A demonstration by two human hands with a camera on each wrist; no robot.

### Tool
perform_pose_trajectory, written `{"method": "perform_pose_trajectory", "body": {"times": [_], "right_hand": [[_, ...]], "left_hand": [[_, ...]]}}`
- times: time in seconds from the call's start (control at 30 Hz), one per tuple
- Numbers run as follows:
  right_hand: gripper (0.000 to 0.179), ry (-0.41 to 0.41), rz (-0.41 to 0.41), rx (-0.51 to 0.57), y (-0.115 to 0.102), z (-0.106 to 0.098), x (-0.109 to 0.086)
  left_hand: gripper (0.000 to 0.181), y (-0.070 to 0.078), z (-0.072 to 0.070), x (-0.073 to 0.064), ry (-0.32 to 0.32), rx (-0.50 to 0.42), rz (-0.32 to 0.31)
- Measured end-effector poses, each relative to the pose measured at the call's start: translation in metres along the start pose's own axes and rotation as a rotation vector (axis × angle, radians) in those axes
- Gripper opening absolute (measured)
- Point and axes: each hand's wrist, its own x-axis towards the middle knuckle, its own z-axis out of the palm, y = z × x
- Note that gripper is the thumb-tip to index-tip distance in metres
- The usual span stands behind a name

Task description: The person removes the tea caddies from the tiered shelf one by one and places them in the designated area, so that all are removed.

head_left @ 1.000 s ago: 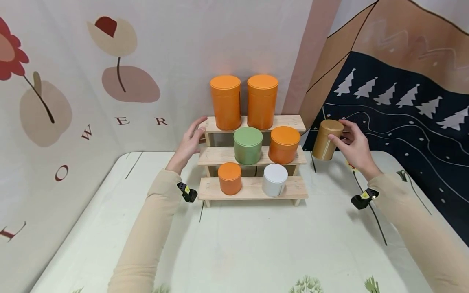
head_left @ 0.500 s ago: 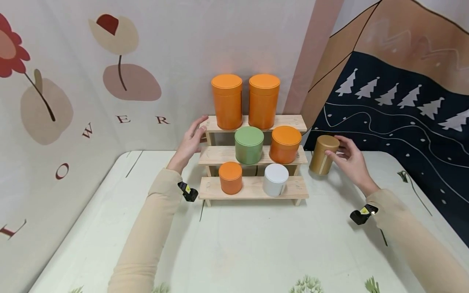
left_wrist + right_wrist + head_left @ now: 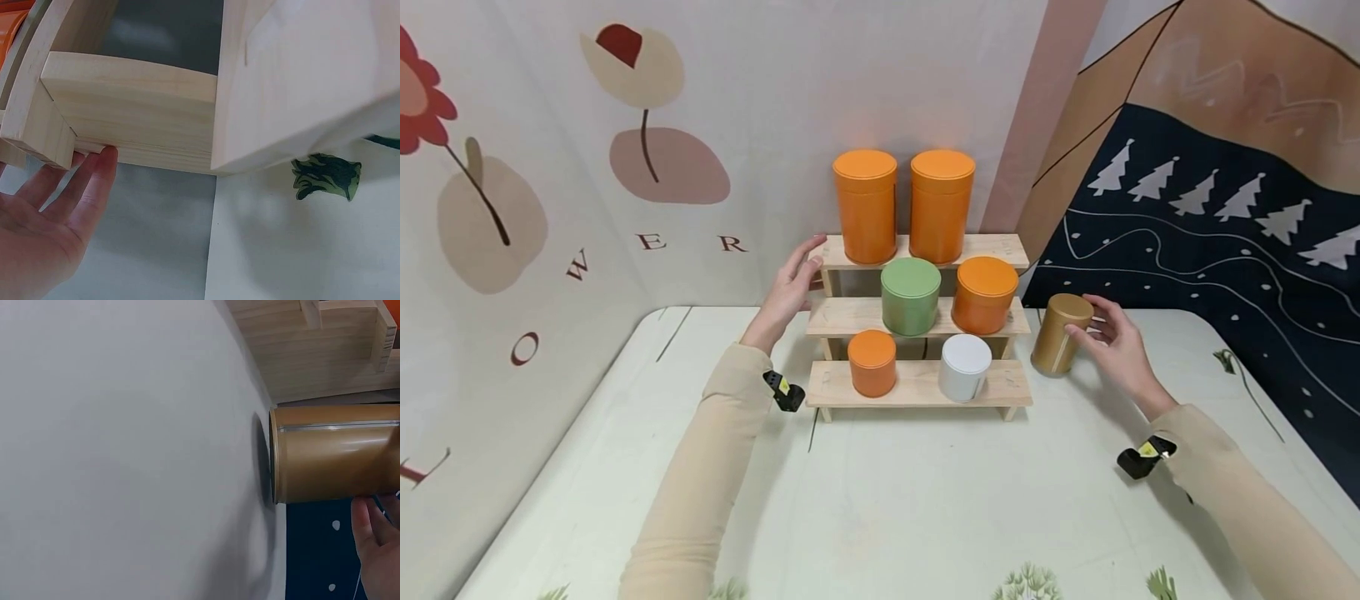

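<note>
A gold lidded canister (image 3: 1057, 342) is just right of the wooden shelf in the head view, tilted slightly and close over the table. My right hand (image 3: 1118, 346) grips it, thumb in front and fingers behind. In the right wrist view, the canister (image 3: 340, 453) shows its bottom rim near the white cloth, with fingertips (image 3: 362, 515) against its side. My left hand (image 3: 786, 292) touches the left end of the three-step wooden shelf (image 3: 831, 385); in the left wrist view its extended fingers (image 3: 90, 187) meet the wood.
Two tall orange canisters (image 3: 867, 208) stand on the top step. A green canister (image 3: 911, 298) and an orange one (image 3: 984, 296) share the middle step. Below are a small orange canister (image 3: 872, 364) and a white one (image 3: 965, 368). Printed cloths hang behind the table.
My right hand has lowered the gold canister beside the shelf, bringing it slightly nearer to me. My left hand has kept its place at the shelf's end.
</note>
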Motion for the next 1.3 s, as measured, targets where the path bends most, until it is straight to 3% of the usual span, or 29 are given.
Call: {"method": "perform_pose_trajectory", "body": {"times": [0.53,0.8,1.3], "right_hand": [[0.06,-0.032,-0.064,0.122,0.002,-0.003,-0.009],[0.054,-0.058,-0.06,0.091,0.001,-0.011,-0.007],[0.04,-0.086,-0.088,0.09,-0.021,-0.022,0.01]], "left_hand": [[0.047,0.0,-0.001,0.001,0.009,0.002,0.001],[0.048,-0.001,-0.002,0.002,0.012,0.006,0.0],[0.047,-0.001,0.001,0.002,0.018,0.01,-0.004]]}}
